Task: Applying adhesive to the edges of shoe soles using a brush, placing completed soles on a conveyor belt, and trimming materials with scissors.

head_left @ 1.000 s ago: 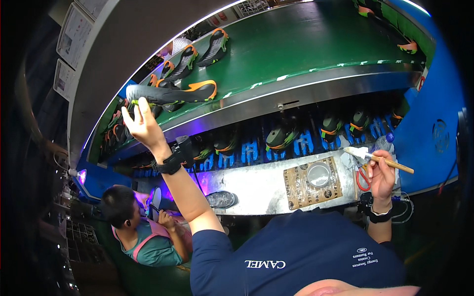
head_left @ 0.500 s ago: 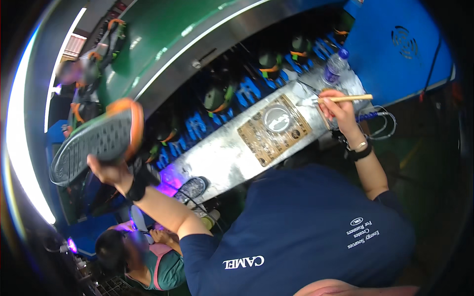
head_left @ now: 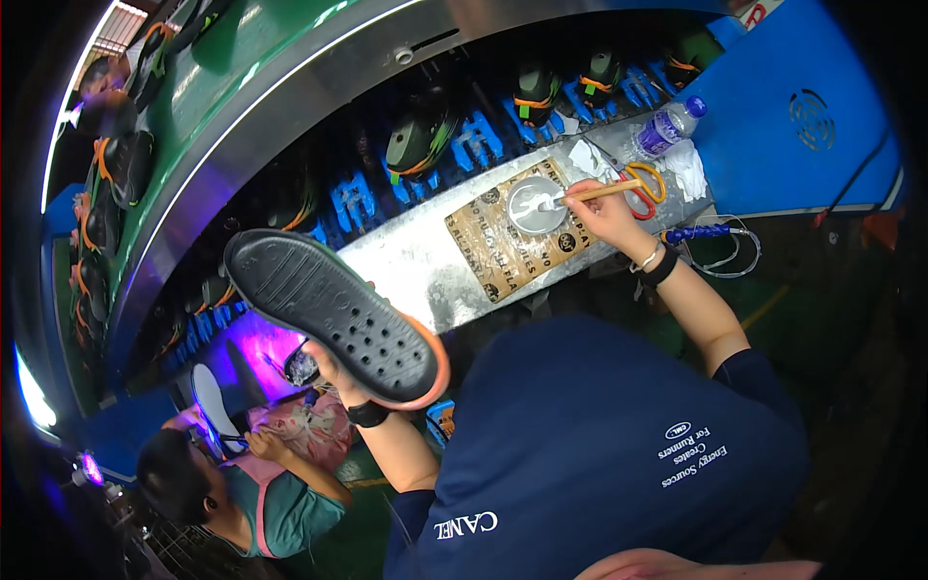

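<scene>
My left hand [head_left: 335, 372] grips a shoe sole [head_left: 333, 314] from below, its fingers mostly hidden behind it. The sole is black inside with rows of holes at the heel and an orange rim there. My right hand [head_left: 601, 215] is closed around the wooden handle of a brush [head_left: 611, 191]. The brush's bristle end is in a round dish [head_left: 513, 220] of whitish liquid. Under the dish lies a piece of brown printed cardboard [head_left: 488, 259] on the metal bench [head_left: 387, 249].
Scissors [head_left: 642, 200] and a purple-labelled bottle [head_left: 669, 128] are right of the dish. Behind the bench, dark shoes [head_left: 421, 145] sit among blue holders [head_left: 478, 141]. A blue panel [head_left: 764, 116] stands at right. At lower left, a co-worker [head_left: 266, 488] holds a white sole [head_left: 215, 401].
The shoe sole in my left hand has come right and nearer to me. My right hand has moved left, bringing the brush into the dish. The co-worker's white sole now shows more fully.
</scene>
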{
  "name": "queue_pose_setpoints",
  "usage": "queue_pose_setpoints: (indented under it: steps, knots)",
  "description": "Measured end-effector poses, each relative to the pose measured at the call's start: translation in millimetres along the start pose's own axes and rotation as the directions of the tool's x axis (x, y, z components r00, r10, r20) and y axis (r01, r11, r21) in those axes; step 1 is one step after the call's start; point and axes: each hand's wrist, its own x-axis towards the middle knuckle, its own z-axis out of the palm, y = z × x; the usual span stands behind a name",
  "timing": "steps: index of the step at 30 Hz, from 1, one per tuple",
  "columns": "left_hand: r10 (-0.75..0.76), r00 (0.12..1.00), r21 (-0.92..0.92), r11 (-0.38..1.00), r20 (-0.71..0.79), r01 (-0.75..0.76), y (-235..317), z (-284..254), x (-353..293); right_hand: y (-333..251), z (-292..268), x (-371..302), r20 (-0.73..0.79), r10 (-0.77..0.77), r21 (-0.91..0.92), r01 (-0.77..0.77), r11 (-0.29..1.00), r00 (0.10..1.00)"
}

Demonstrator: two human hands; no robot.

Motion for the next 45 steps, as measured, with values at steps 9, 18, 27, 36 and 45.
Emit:
queue_pose_setpoints:
  steps: [9,18,27,36,45]
  knots:
    - [0.076,0.993,0.327,0.944,-0.089,-0.043,-7.3,7.6,15.8,9.7,13.7,7.9,0.027,0.041,0.124,-0.044,0.991,0.999]
    - [0.177,0.974,0.453,0.863,0.143,-0.224,-1.7,52.2,56.3,6.7,2.7,-5.2,0.045,0.050,-0.003,-0.050,0.999,0.998]
    - [0.092,0.952,0.730,0.622,0.291,-0.283,17.8,93.3,64.6,-28.4,-9.6,3.8,0.083,0.019,0.273,-0.041,0.961,0.996]
    - [-0.097,0.982,0.913,0.392,0.162,-0.112,35.7,132.8,56.0,-137.5,-25.9,-7.1,0.196,-0.182,0.468,0.071,0.881,0.964]
    - [-0.050,0.978,0.920,0.351,0.203,-0.173,44.6,139.6,51.9,-151.3,-24.5,12.2,0.114,-0.526,0.276,0.482,0.831,0.843]
